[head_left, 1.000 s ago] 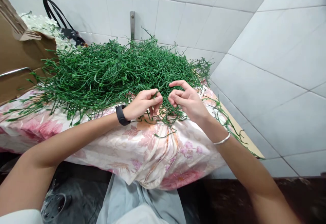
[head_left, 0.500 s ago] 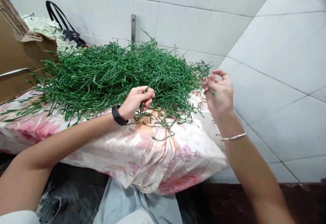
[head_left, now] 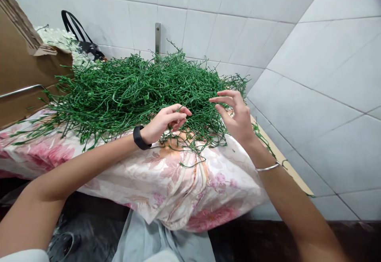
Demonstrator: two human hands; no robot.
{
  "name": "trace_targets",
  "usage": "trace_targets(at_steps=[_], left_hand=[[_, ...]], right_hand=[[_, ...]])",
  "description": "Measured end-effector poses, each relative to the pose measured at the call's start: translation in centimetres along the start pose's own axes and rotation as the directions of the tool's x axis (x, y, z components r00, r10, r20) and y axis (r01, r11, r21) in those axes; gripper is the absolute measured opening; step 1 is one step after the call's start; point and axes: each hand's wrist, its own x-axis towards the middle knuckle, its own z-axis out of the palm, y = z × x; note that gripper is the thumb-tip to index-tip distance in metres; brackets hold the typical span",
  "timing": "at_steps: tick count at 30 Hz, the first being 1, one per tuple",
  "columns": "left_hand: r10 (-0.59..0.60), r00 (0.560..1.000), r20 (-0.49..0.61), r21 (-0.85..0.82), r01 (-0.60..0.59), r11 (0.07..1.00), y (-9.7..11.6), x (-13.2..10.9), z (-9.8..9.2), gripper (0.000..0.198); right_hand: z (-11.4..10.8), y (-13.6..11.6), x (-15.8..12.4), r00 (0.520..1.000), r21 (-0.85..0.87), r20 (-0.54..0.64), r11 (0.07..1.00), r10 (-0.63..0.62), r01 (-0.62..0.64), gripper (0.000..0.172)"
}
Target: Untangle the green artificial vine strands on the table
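A large tangled heap of thin green artificial flower stems (head_left: 133, 91) lies on a floral cloth (head_left: 166, 174). My left hand (head_left: 166, 123), with a black wristband, is at the heap's front edge. Its fingers are curled closed, and a bit of green stem shows between them; most of that stem is hidden. To the right, my right hand (head_left: 236, 119) hovers beside the heap with thumb and fingers apart and nothing visible in them. A silver bangle circles that wrist. A few loose stems trail over the cloth below my left hand.
A cardboard box (head_left: 32, 75) stands at the left, with white artificial flowers (head_left: 59, 39) and a black-handled bag (head_left: 89, 47) behind it. White tiled walls bound the back and right. A pale board edge (head_left: 293, 174) with several stems runs beneath my right forearm.
My right hand has moved left from the heap's right end, and its fingers have spread; the stem it held is gone from them. My left hand has shifted slightly right and loosened a little.
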Motion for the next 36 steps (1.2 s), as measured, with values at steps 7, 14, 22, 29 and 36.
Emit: trace_targets(at_steps=[7, 14, 22, 29, 36], left_hand=[[-0.011, 0.996, 0.090, 0.124, 0.000, 0.992, -0.4, -0.5, 1.2, 0.013], [-0.065, 0.989, 0.134, 0.074, 0.056, 0.996, -0.6, -0.5, 1.0, 0.031], [-0.019, 0.994, 0.109, 0.028, 0.016, 0.999, 0.6, -0.3, 0.2, 0.025], [-0.080, 0.989, 0.127, 0.017, 0.078, 0.997, 0.2, -0.1, -0.1, 0.026], [-0.074, 0.988, 0.135, -0.029, 0.078, 0.997, 0.4, 0.0, -0.2, 0.027]], right_hand=[[0.9, -1.4, -0.5, 0.941, 0.504, 0.319, 0.820, 0.116, -0.272, 0.034], [1.1, -1.7, -0.7, 0.942, 0.525, 0.295, 0.797, 0.160, -0.300, 0.013], [-0.7, 0.6, 0.8, 0.978, 0.539, -0.112, 0.838, 0.177, -0.089, 0.015], [-1.6, 1.8, 1.3, 0.943, 0.539, -0.229, 0.838, 0.242, -0.084, 0.011], [-2.0, 3.6, 1.4, 0.974, 0.302, -0.209, 0.953, 0.088, -0.021, 0.025]])
